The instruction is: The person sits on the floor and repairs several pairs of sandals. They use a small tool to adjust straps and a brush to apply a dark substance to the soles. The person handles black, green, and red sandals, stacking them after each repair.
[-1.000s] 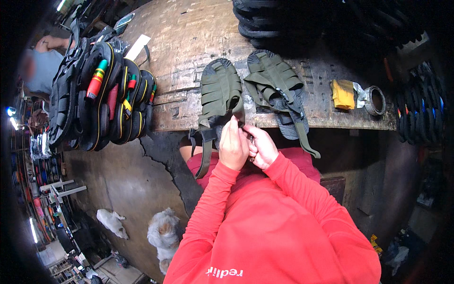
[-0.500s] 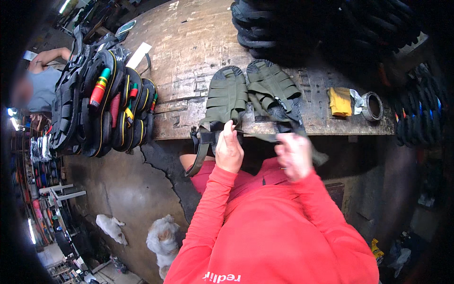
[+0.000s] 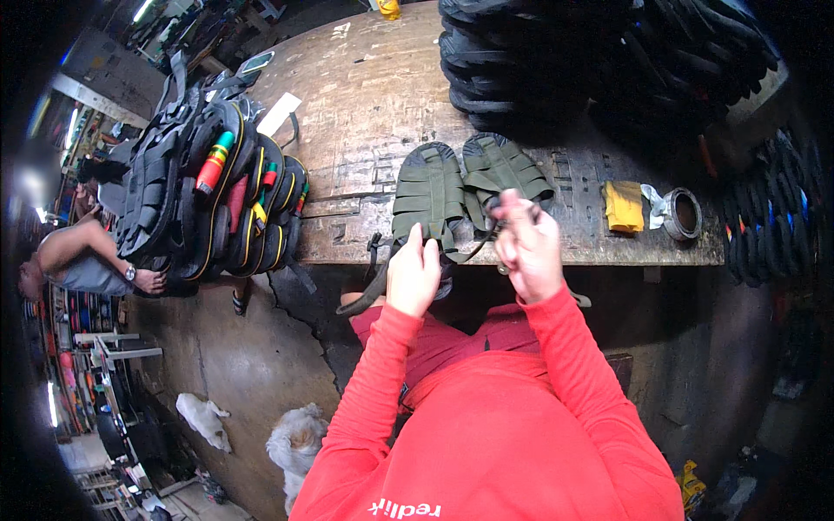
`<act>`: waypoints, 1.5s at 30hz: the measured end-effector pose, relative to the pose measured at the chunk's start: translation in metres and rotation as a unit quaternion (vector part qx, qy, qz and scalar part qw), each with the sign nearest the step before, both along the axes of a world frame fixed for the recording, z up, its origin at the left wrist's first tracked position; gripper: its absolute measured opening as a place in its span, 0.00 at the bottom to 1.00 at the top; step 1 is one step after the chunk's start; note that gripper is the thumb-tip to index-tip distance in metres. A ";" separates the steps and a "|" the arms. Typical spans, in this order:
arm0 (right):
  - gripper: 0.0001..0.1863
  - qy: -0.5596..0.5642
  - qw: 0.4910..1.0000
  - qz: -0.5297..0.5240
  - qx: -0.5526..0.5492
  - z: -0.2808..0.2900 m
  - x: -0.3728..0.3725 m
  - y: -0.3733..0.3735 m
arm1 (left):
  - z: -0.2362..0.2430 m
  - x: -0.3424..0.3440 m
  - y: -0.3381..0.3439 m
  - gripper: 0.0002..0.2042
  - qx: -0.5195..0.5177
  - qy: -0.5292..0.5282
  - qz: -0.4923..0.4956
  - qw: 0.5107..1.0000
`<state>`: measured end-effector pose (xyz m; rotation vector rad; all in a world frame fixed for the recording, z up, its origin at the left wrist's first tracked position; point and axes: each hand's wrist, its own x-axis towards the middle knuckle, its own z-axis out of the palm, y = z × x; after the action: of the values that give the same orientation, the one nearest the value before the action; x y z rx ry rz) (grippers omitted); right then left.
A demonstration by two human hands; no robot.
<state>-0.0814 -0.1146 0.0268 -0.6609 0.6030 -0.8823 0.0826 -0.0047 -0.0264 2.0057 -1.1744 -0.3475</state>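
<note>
Two olive-green strappy sandals lie side by side at the near edge of the worktable: the left sandal [image 3: 427, 195] and the right sandal [image 3: 506, 169]. My left hand [image 3: 414, 273] is closed at the near end of the left sandal, its fingertips pinching the webbing strap there. A loose strap end [image 3: 365, 300] hangs over the table edge beside it. Slightly blurred, my right hand [image 3: 532, 247] is raised in front of the right sandal with its fingers bent together. A dark strap runs between the hands and ends in the right fingers, which hide its tip.
Stacked black sandals with yellow edging [image 3: 230, 195] stand at the table's left, beside a co-worker's arm [image 3: 91, 247]. A yellow cloth [image 3: 624, 207] and a tape roll [image 3: 683, 214] lie right. Dark piles [image 3: 486, 65] fill the back. Two white dogs [image 3: 295, 447] are on the floor.
My right hand has risen from below the table edge toward the right sandal. The loose strap end near it no longer shows. The co-worker's arm has come down beside the stack.
</note>
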 end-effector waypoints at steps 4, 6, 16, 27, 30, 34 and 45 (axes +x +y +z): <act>0.13 0.132 0.989 0.025 -0.068 -0.031 0.029 -0.002 | -0.012 0.000 -0.016 0.18 0.148 -0.101 0.007 0.984; 0.14 0.156 0.981 0.067 -0.092 -0.048 0.030 -0.002 | -0.016 0.003 -0.020 0.15 0.040 0.153 0.016 0.987; 0.16 0.323 0.907 0.100 -0.252 -0.062 0.037 -0.009 | -0.001 0.029 -0.031 0.06 0.023 0.586 0.053 0.809; 0.13 0.319 0.894 0.074 -0.307 -0.038 0.020 -0.007 | -0.011 0.031 -0.027 0.07 -0.062 0.683 0.045 0.726; 0.14 0.385 0.849 0.095 -0.350 -0.036 0.022 -0.012 | -0.009 0.029 -0.027 0.07 -0.078 0.680 0.054 0.727; 0.15 0.351 0.875 0.117 -0.313 -0.042 0.032 -0.020 | -0.008 0.027 -0.024 0.06 -0.089 0.658 0.045 0.747; 0.15 0.368 0.868 0.285 -0.176 -0.015 0.036 -0.055 | -0.017 0.032 -0.022 0.09 -0.082 0.641 -0.013 0.763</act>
<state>-0.0451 -0.1700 0.0116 -1.4535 0.8633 -0.1437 0.1148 -0.0268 -0.0433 1.0801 -0.2866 -1.3079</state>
